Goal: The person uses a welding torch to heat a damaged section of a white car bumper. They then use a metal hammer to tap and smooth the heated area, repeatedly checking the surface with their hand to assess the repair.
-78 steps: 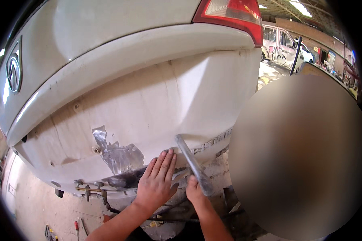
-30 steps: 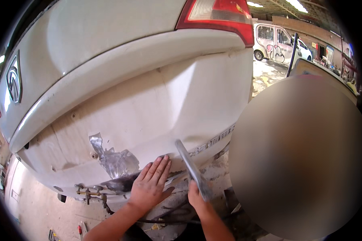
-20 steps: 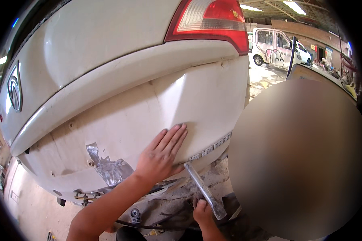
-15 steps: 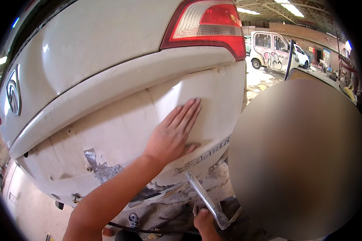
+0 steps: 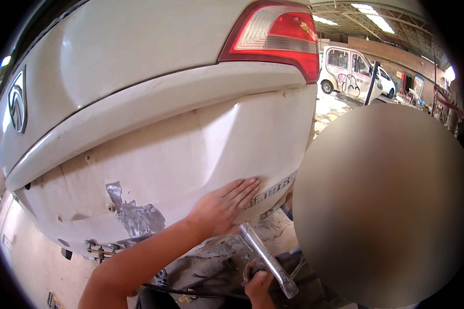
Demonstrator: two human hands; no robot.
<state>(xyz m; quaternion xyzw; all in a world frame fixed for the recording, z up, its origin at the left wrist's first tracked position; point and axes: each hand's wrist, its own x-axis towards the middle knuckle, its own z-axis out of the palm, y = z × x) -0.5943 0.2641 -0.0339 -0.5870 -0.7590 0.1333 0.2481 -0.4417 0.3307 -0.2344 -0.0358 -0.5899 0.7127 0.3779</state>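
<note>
My left hand (image 5: 220, 206) lies flat on the white lower rear panel (image 5: 191, 154) of a car, fingers stretched out and held together, with the tips just above a row of raised badge letters (image 5: 274, 191). Below it, my right hand (image 5: 259, 283) is closed round a tool with a long silver metal bar (image 5: 268, 260). The bar slants across in front of that hand, its upper end close under my left wrist. How the fingers wrap the tool is partly hidden. Left of my forearm, a bare-metal patch (image 5: 139, 219) shows through the paint.
A red and clear tail light (image 5: 278, 36) sits above the panel, with an emblem (image 5: 17, 105) at far left. Under the car's edge hang metal clamp fittings (image 5: 102, 249). A black hose (image 5: 196, 292) crosses the floor. A blurred disc covers the right; beyond stands a van (image 5: 345, 69).
My left hand has slid down the panel, from its middle to just above the badge letters. My right hand still holds the tool, which has shifted little. The view has shifted slightly.
</note>
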